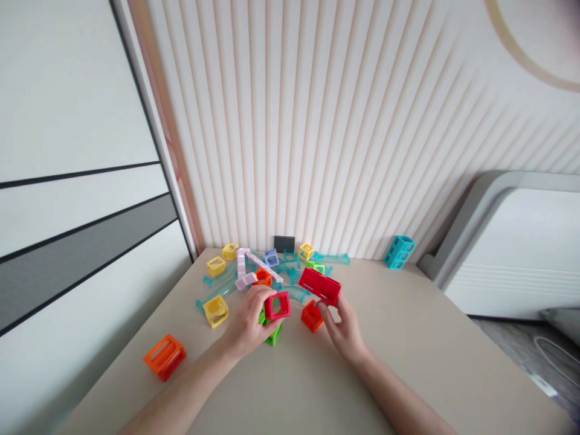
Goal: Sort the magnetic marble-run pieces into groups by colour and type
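The left hand [249,323] grips a small red cube [270,308] — it sits at the right side of this hand. The right hand [344,331] holds one end of a longer red block [319,284] — the rest extends leftward.

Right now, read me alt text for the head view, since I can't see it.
A person's left hand holds a red openwork cube and the right hand a longer red openwork block, above a beige table. Nearby are yellow cubes, orange blocks and translucent teal track pieces; a teal block stands near the ribbed wall.
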Demonstrator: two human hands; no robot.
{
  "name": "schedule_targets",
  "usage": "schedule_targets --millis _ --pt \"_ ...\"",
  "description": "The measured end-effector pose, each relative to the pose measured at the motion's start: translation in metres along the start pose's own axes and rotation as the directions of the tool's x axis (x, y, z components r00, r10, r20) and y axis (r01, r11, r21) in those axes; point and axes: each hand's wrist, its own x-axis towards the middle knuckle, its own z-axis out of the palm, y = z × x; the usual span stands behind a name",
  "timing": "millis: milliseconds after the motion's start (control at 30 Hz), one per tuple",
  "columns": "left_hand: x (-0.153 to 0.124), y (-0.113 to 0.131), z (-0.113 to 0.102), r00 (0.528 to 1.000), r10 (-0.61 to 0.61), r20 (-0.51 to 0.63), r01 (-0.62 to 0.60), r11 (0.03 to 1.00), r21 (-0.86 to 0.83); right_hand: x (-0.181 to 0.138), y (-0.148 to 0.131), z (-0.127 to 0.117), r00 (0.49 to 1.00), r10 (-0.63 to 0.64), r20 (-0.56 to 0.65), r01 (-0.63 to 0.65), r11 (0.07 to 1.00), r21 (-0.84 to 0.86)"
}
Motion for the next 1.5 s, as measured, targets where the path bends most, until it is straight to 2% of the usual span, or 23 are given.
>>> schedule_targets --millis 333,567,667,900,1167,1500 --pt "-0.005 0.001 0.008 0.997 -0.072 0.014 0.072 0.996 0.044 -0.001 0.001 -0.016 0.99 -0.141 0.024 0.142 0.989 -0.04" --pt "-0.005 -0.006 0.012 0.998 -0.057 -0.033 0.058 0.998 0.03 -0.007 0.005 -0.01 1.0 -0.001 0.005 0.0 0.992 0.126" --pt "-0.006 -0.006 0.01 0.999 -0.04 -0.01 0.04 0.998 0.041 -0.01 0.008 -0.007 1.0 0.023 0.008 -0.024 0.986 0.168" --pt "-0.008 -0.005 0.007 0.997 0.049 0.053 -0.056 0.99 0.133 -0.011 0.007 -0.006 0.998 0.043 0.049 -0.051 0.985 0.164" --pt "-0.009 -0.006 0.011 0.999 0.036 0.04 -0.04 0.994 0.104 -0.009 -0.001 -0.007 0.995 0.013 0.095 -0.026 0.989 0.143" --pt "-0.008 0.0 0.012 0.99 0.106 0.089 -0.118 0.983 0.142 -0.009 -0.005 -0.004 0.991 0.003 0.135 -0.024 0.988 0.155"
